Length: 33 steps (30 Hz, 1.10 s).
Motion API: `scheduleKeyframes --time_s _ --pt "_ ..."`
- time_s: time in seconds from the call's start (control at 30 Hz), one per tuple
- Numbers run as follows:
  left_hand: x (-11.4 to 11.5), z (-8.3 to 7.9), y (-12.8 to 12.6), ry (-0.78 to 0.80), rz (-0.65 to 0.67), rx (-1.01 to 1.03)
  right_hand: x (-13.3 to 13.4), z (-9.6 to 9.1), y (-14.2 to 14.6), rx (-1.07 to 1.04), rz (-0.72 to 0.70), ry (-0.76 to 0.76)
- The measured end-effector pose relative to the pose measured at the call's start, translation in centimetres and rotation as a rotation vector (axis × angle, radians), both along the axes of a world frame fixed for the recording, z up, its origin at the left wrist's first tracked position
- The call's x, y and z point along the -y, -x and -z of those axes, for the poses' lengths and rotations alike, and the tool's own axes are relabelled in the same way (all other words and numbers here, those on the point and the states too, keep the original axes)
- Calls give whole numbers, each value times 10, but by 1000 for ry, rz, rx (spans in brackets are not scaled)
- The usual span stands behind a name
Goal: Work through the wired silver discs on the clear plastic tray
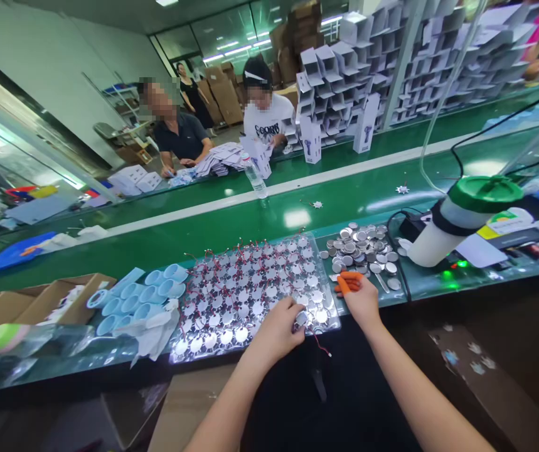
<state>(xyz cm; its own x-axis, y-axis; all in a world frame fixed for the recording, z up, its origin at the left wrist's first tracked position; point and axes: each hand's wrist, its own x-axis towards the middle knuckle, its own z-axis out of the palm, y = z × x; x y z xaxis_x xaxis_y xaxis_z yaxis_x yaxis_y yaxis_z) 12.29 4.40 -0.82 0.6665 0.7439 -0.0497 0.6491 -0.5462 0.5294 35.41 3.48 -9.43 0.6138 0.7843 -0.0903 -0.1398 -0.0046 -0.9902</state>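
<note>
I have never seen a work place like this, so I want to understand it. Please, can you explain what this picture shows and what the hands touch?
This picture comes from a camera on a person's head, looking down at their own hands. The left hand touches star-shaped metal discs with red wires, which lie on a clear tray. The right hand wears orange finger covers and is beside a pile of round silver discs. Behind them runs a green conveyor belt, with two co-workers beyond it.
</note>
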Motion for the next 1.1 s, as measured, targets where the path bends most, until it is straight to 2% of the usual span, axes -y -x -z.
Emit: scheduleKeyframes --time_s 0.07,0.17,0.3,0.4,0.53,0.63,0.77,0.87,0.93,1.1 --pt "-10 -3 -4 15 5 30 1 0 0 0 -6 -1" --pt "-37 -10 -6 -34 14 107 1 0 0 -4 -8 -3" --pt "-86 -20 -8 -90 95 143 1 0 1 -6 4 1" --pt "-127 -27 -12 -124 109 188 1 1 2 -7 -6 -3" --pt "-191 -31 -35 -224 21 236 2 1 3 9 -16 0" --pt "-237 -26 -60 -291 -97 230 3 2 4 20 -23 7" --pt "-278 -15 -74 -290 -206 120 5 2 4 34 -25 7" --pt "-288 -11 -61 -254 -187 6 5 3 4 49 -23 5" --pt "-284 -13 -45 -263 -173 -39 5 2 5 51 -18 8" --pt "-240 -18 4 -293 -132 -130 5 2 5 60 -3 20"
